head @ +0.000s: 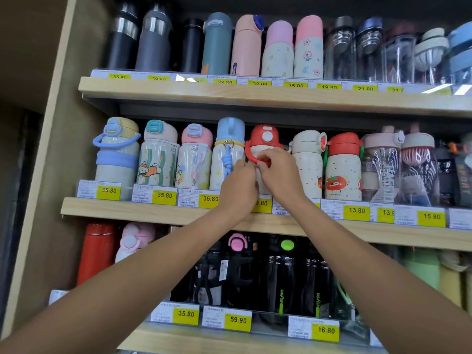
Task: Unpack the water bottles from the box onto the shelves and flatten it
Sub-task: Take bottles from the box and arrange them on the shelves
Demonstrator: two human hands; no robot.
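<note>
**A:** What stands at the left end of the middle shelf [143,209]?

**B:** A yellow-lidded bottle [116,149] with a blue strap. Then come a striped bottle [158,159], a pink-lidded bottle [195,157] and a blue-capped bottle [228,144]. All are upright in a row behind yellow price tags [163,195].

**A:** And the hands?

**B:** Both reach up to the next in line, the red-capped bottle [265,135]. It stands upright on that shelf, between the blue-capped bottle and a cream bottle [307,162]. The left hand [238,190] has its fingers curled against the bottle's left side, gripping the body. The right hand [278,172] is just beside it, fingertips pinching the red strap [248,152] that loops down from the cap.

**A:** Do the two hands touch?

**B:** They touch or nearly touch in front of the bottle; I can't tell which.

**A:** And further right?

**B:** Past the cream bottle stands a strawberry-print bottle [343,175] with a red lid. After it come clear bottles [380,167] with pale pink lids.
</note>
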